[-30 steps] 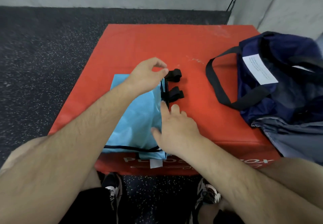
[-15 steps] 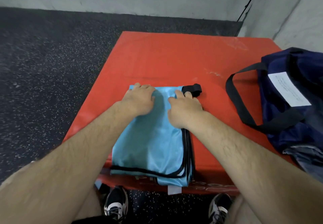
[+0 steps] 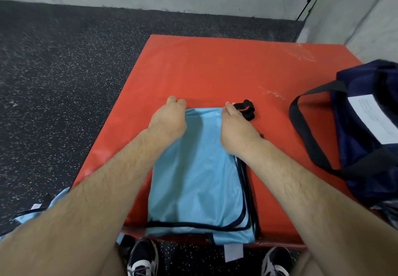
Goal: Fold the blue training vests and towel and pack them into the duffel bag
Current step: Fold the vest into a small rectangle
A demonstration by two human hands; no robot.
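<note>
Grips the vest (image 3: 198, 179) along its far edge with both hands. Left hand (image 3: 169, 118) at the far-left corner, fingers curled over the hem, tips hidden beneath. Right hand (image 3: 235, 129) at the far-right corner, fingers bent down over the edge, just beside the black straps (image 3: 247, 110) poking out there. Nothing else held.

Vest folded into a narrow panel on the near part of the red surface (image 3: 215, 67), near end hanging just over the front lip, black-trimmed layers stacked along its right side. Bag (image 3: 366, 136) at the right of the surface, well apart from the vest. Second vest (image 3: 53, 202) down on the floor (image 3: 64, 71) at lower left, partly hidden by the forearm, seemingly not yet folded.

Changed within the last second: first, left hand pinching the edge by the straps and right hand flat on the cloth; half a second back, both palms pressing on top of the far end; now slid forward off the top to clasp the far edge itself. Reads as the lengthwise fold finished and flattened. Judged next: draw the far end toward the body to halve the panel, straps tucked inside, and only then carry it to the bag. Still early in the task by the look of it, with one vest mid-fold, another waiting, and the towel not made out for certain.
</note>
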